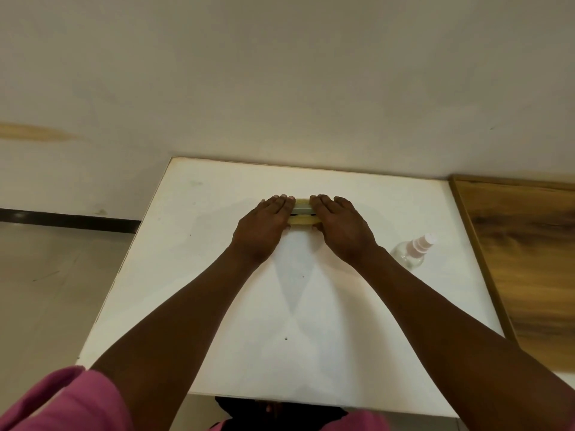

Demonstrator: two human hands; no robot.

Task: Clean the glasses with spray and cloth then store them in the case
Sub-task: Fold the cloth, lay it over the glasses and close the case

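Both hands lying side by side over yellow glasses case (301, 212) mid-table: left hand (264, 227) and right hand (340, 228) gripping its ends. Spray bottle (410, 251) standing near right edge of white table (186, 275); bare surface lying toward near edge.

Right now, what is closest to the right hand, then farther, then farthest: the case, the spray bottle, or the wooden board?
1. Case, under the right hand, touching its fingers.
2. Spray bottle, just right of that wrist.
3. Wooden board, beyond the table's right edge.
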